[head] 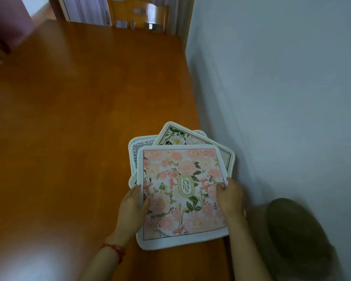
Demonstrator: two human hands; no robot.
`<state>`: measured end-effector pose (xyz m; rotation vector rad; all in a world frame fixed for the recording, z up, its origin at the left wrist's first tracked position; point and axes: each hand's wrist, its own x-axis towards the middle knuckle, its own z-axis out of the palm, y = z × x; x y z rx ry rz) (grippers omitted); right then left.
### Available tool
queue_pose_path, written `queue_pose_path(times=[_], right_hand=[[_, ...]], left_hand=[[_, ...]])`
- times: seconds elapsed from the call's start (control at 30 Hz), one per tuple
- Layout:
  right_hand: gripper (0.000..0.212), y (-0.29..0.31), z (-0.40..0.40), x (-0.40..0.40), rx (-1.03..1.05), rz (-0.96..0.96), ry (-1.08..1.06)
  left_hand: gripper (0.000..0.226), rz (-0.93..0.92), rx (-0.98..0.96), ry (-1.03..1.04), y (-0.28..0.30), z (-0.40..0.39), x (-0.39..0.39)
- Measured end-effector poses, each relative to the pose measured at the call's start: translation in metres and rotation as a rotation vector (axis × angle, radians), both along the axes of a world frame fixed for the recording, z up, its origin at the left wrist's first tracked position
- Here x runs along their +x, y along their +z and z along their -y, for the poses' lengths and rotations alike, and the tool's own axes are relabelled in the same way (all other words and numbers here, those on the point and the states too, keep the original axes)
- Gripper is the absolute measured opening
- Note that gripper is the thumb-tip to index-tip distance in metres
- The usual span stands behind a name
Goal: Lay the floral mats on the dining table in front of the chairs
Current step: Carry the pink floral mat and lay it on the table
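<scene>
A loose stack of square floral mats lies near the right edge of the wooden dining table (79, 98), close to the wall. The top mat (182, 191) is pink-flowered with a "GARDEN" label in its middle. Beneath it a green-and-white floral mat (180, 138) sticks out at an angle, and a mat with printed lettering (135, 151) shows at the left. My left hand (133, 207) grips the top mat's left edge, thumb on its face. My right hand (230, 199) grips its right edge. A wooden chair (138, 15) stands at the table's far end.
A pale wall (282, 88) runs along the table's right side. A blurred dark rounded shape (292, 240) sits at the lower right by the wall. A dark purple object (6, 23) is at the far left corner. A red bracelet (115, 248) is on my left wrist.
</scene>
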<state>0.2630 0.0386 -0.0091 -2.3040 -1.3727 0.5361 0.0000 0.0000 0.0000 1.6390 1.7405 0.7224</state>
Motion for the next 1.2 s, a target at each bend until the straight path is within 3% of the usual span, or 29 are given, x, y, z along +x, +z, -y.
queue_pose_path(times=[0.27,0.53,0.87,1.2], right_hand=[[0.030,-0.008,-0.010,0.006,-0.015,0.043,-0.048],[0.028,-0.010,-0.015,0.006,0.006,0.027,-0.114],[0.023,-0.005,-0.019,0.007,0.038,-0.203,-0.289],[0.021,0.006,0.003,-0.015,0.085,-0.294,-0.274]], left_hand=[[0.033,0.005,0.011,0.157,-0.005,-0.006,0.002],[0.035,0.147,-0.030,0.323,0.001,-0.010,0.004],[0.030,0.256,-0.123,0.387,0.002,-0.025,-0.007],[0.021,0.263,-0.065,0.405,0.012,-0.025,-0.029]])
